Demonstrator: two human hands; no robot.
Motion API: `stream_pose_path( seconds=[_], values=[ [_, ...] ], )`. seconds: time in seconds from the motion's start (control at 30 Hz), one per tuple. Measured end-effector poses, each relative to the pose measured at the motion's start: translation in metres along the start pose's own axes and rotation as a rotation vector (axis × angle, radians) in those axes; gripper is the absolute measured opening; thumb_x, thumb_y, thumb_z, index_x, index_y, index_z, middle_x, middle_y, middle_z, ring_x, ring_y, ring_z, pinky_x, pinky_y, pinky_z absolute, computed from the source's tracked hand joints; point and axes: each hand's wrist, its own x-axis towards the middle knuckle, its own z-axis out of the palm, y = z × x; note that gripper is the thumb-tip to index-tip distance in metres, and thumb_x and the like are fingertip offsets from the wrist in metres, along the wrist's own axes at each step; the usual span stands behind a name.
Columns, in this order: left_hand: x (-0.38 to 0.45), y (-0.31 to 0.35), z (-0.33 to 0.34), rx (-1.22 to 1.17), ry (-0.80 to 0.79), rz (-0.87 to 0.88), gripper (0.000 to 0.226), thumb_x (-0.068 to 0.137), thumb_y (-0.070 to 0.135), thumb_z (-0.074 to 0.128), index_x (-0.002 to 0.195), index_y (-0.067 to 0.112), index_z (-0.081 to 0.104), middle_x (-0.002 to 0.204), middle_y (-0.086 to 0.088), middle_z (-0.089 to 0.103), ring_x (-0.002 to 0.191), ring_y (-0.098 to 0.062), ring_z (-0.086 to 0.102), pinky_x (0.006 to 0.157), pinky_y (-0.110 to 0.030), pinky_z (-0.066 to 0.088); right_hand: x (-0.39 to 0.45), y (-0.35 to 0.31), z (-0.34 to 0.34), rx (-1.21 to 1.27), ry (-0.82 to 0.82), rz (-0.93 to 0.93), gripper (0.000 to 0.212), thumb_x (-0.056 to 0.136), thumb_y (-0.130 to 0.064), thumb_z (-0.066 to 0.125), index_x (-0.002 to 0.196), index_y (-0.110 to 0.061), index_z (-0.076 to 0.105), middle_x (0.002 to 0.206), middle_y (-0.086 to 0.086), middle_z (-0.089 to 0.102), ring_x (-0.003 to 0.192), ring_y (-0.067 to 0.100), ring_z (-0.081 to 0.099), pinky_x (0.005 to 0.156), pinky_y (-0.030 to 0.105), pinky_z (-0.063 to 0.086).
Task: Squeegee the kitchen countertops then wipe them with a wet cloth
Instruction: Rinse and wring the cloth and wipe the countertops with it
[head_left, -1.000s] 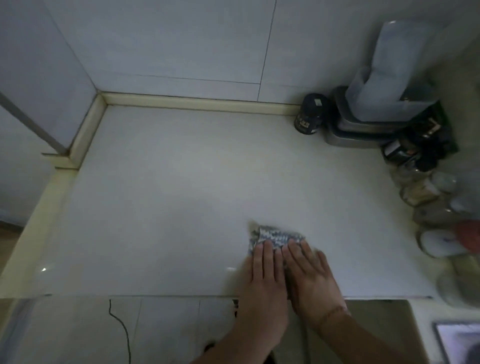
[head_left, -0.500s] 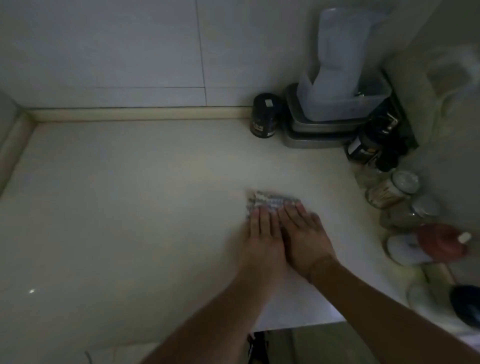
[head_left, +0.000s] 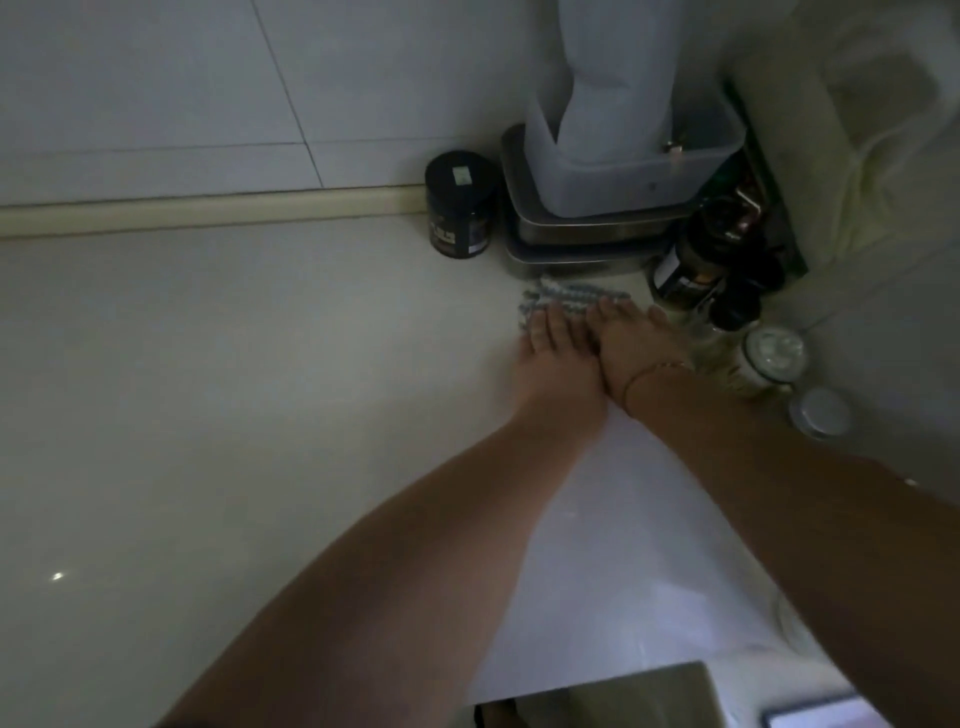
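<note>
Dim kitchen corner, white tabletop (head_left: 208, 415) bounded by tiled wall (head_left: 156, 93) at 12 o'clock. Cloth (head_left: 569, 301) lies flat on tabletop at 1 o'clock, just before stacked metal trays (head_left: 582, 234). Left hand (head_left: 553, 358) and right hand (head_left: 636, 343) are laid side by side, touching, on cloth; fingers (head_left: 550, 325) straight, together, pressed flat on it, nothing clasped. Black jar (head_left: 460, 202) stands left of trays, against wall. Clear tub (head_left: 634, 161) sits on trays. Dark bottle (head_left: 685, 270) and white-lidded jars (head_left: 774, 353) are crowded at 2 o'clock, close to right hand.
</note>
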Motion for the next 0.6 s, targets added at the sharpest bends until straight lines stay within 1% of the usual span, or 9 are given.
stream_pose_path(
  seconds=[0.1,0.23,0.3,0.37,0.43,0.47,0.5,0.53,0.6],
  values=[
    [0.008,0.01,0.001,-0.012,0.017,0.018,0.072,0.099,0.035,0.034,0.153,0.008,-0.006,0.159,-0.019,-0.01,0.147,-0.035,-0.007,0.12,-0.042,0.001,0.007,0.01,0.001,-0.042,-0.009,0.02,0.043,0.103,-0.017,0.025,0.143,-0.007,0.034,0.152,0.012,0.034,0.142,0.026,0.027,0.114,0.042,0.026],
    [-0.001,0.012,0.016,-0.007,0.034,0.075,0.073,0.099,0.038,0.032,0.153,0.01,-0.008,0.159,-0.018,-0.012,0.147,-0.034,-0.009,0.12,-0.043,0.0,-0.019,0.012,0.011,-0.069,-0.047,0.028,0.048,0.103,-0.016,0.022,0.15,-0.006,0.021,0.157,0.011,0.023,0.145,0.027,0.02,0.118,0.039,0.02],
    [-0.017,0.019,0.027,-0.003,0.006,0.106,0.075,0.098,0.039,0.034,0.153,0.009,-0.008,0.159,-0.019,-0.013,0.147,-0.035,-0.01,0.12,-0.044,0.0,-0.045,0.013,0.016,-0.038,-0.042,0.041,0.048,0.103,-0.015,0.021,0.15,-0.006,0.021,0.157,0.011,0.024,0.145,0.026,0.021,0.116,0.036,0.018],
    [-0.041,0.028,0.039,0.003,-0.029,0.131,0.076,0.098,0.037,0.036,0.152,0.008,-0.009,0.158,-0.02,-0.013,0.146,-0.036,-0.01,0.12,-0.045,0.0,-0.077,0.013,0.03,0.059,0.0,0.072,0.046,0.101,-0.017,0.022,0.144,-0.003,0.033,0.15,0.014,0.037,0.14,0.028,0.033,0.112,0.038,0.026],
    [-0.074,0.037,0.05,0.016,-0.029,0.171,0.073,0.099,0.033,0.033,0.152,0.006,-0.01,0.158,-0.022,-0.013,0.146,-0.038,-0.011,0.119,-0.047,-0.001,-0.115,0.011,0.042,0.125,0.056,0.069,0.05,0.092,-0.019,0.023,0.121,0.004,0.057,0.123,0.023,0.06,0.119,0.037,0.055,0.098,0.044,0.045],
    [-0.091,0.041,0.056,0.02,-0.021,0.201,0.073,0.099,0.032,0.032,0.151,0.005,-0.009,0.158,-0.023,-0.012,0.145,-0.039,-0.011,0.119,-0.048,-0.002,-0.133,0.01,0.05,0.149,0.031,0.086,0.05,0.087,-0.017,0.026,0.11,0.005,0.064,0.109,0.024,0.066,0.107,0.039,0.063,0.088,0.046,0.052],
    [-0.11,0.044,0.062,0.03,-0.008,0.234,0.075,0.098,0.035,0.034,0.152,0.003,-0.008,0.157,-0.024,-0.01,0.145,-0.04,-0.01,0.119,-0.049,-0.002,-0.152,0.01,0.057,0.169,0.021,0.11,0.045,0.084,-0.013,0.032,0.105,0.006,0.067,0.102,0.024,0.069,0.101,0.04,0.066,0.082,0.047,0.055],
    [-0.128,0.047,0.068,0.056,0.004,0.265,0.08,0.096,0.038,0.038,0.151,0.002,-0.007,0.157,-0.026,-0.009,0.145,-0.042,-0.009,0.118,-0.05,-0.001,-0.171,0.008,0.064,0.182,0.017,0.13,0.043,0.082,-0.01,0.038,0.108,0.007,0.067,0.105,0.025,0.069,0.102,0.04,0.066,0.083,0.048,0.055],
    [-0.161,0.053,0.081,0.114,0.005,0.296,0.083,0.092,0.039,0.042,0.152,0.0,-0.001,0.156,-0.028,-0.005,0.145,-0.044,-0.005,0.118,-0.052,0.004,-0.207,0.004,0.077,0.198,0.032,0.154,0.044,0.087,-0.008,0.04,0.124,0.006,0.059,0.123,0.024,0.063,0.119,0.04,0.057,0.099,0.048,0.047]
  ],
)
